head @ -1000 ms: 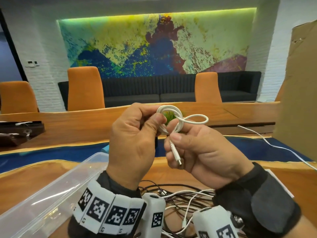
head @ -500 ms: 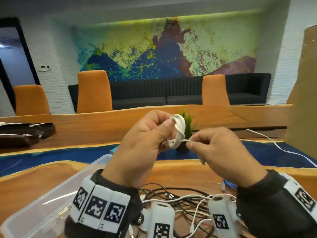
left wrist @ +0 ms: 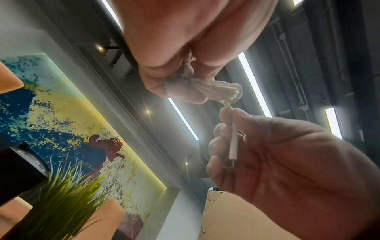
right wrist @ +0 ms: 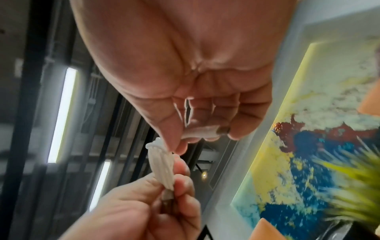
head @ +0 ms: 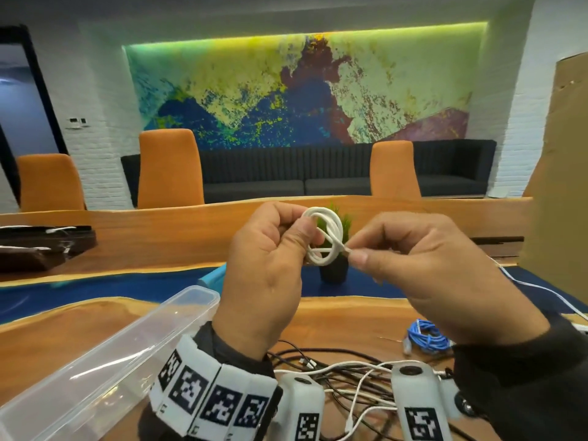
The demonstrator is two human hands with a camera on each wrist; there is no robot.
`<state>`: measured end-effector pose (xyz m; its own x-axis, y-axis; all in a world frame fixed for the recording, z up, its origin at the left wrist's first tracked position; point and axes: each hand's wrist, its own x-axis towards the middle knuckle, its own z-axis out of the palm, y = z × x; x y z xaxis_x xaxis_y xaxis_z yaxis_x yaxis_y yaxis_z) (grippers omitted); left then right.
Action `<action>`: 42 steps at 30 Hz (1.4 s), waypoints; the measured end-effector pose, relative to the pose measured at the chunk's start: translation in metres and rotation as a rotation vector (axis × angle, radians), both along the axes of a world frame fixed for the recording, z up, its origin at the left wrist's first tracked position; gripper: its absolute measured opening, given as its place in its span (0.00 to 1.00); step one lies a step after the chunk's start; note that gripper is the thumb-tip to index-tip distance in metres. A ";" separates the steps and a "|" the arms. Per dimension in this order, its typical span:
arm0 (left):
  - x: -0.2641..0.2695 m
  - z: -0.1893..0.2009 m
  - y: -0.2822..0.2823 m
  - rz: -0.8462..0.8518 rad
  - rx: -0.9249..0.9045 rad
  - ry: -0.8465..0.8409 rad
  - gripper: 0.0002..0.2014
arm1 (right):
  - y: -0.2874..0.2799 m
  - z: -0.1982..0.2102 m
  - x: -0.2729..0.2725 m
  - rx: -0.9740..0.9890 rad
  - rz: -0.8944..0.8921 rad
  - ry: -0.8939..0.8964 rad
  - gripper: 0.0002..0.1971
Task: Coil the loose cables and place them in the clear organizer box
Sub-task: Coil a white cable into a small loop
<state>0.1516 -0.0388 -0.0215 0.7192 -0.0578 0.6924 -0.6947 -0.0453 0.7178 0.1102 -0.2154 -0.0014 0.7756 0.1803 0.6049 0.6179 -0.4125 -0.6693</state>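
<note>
A small white cable coil (head: pixel 331 237) is held up in front of me above the wooden table. My left hand (head: pixel 304 232) grips the coil's left side between thumb and fingers. My right hand (head: pixel 353 252) pinches the cable's end where it leaves the coil on the right. In the left wrist view the coil (left wrist: pixel 224 91) sits at the left fingertips and the white plug end (left wrist: pixel 233 146) lies inside the right hand's curled fingers. In the right wrist view the coil (right wrist: pixel 162 164) runs between both hands. The clear organizer box (head: pixel 95 370) lies open at the lower left.
A tangle of black and white cables (head: pixel 350 374) lies on the table under my wrists. A coiled blue cable (head: pixel 426 337) sits to the right, and a long white cable (head: pixel 541 291) trails beyond it. A small potted plant (head: pixel 334 272) stands behind the hands; cardboard (head: pixel 560 186) stands at right.
The loose loop beside the coil has been drawn in, leaving one tight ring. My right hand moved right, pulling the cable end, and the plug no longer hangs in the open.
</note>
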 end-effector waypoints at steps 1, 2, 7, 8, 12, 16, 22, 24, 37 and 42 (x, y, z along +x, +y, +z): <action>0.002 -0.001 0.000 0.020 -0.015 0.006 0.06 | 0.001 -0.002 0.002 -0.066 -0.030 0.001 0.04; 0.004 -0.003 0.000 0.039 -0.022 0.015 0.06 | 0.002 -0.004 0.004 -0.119 -0.068 0.014 0.04; 0.010 -0.009 -0.001 0.171 0.043 -0.010 0.05 | 0.004 -0.006 0.006 -0.141 -0.246 -0.160 0.06; 0.009 -0.008 -0.001 0.186 0.061 -0.023 0.04 | 0.007 -0.004 0.002 -0.103 -0.245 -0.233 0.04; 0.004 -0.008 -0.008 0.071 -0.025 0.056 0.04 | 0.022 -0.015 0.007 -0.221 -0.309 -0.287 0.09; 0.003 -0.008 -0.011 -0.160 -0.237 0.311 0.06 | 0.022 -0.028 0.020 -0.309 -0.465 -0.361 0.08; 0.006 -0.004 -0.004 -0.296 -0.252 0.320 0.11 | 0.019 -0.031 0.030 0.027 -0.180 -0.192 0.06; 0.006 -0.003 -0.001 -0.272 -0.149 0.225 0.11 | 0.012 -0.026 0.027 0.300 0.123 0.098 0.10; 0.007 -0.003 0.014 0.033 0.689 -0.134 0.07 | 0.001 -0.015 0.019 -0.081 -0.048 0.056 0.11; 0.003 0.003 0.019 -0.185 0.491 -0.009 0.09 | -0.010 -0.015 0.021 -0.350 -0.139 -0.019 0.07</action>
<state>0.1549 -0.0195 -0.0182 0.6602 -0.5030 0.5578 -0.7292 -0.2511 0.6366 0.1314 -0.2256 -0.0160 0.7966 0.2723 0.5398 0.5508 -0.6950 -0.4622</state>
